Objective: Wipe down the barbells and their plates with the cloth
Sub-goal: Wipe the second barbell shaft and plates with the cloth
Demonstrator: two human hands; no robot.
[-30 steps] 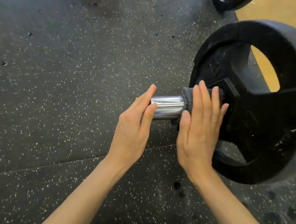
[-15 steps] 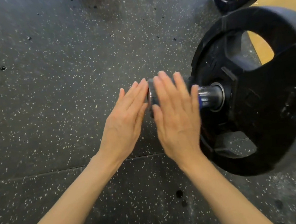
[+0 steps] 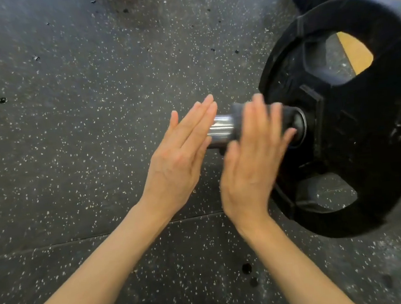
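both hands blurred; dark cloth half hidden on sleeve.

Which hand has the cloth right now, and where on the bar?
The right hand presses the dark cloth around the barbell sleeve with straight fingers, beside the plate. The left hand holds nothing.

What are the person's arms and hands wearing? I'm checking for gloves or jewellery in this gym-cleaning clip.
Nothing shows: the left hand and right hand are bare, without gloves, rings, watch or wristbands. Both forearms are bare to the frame's edge, no sleeves in view.
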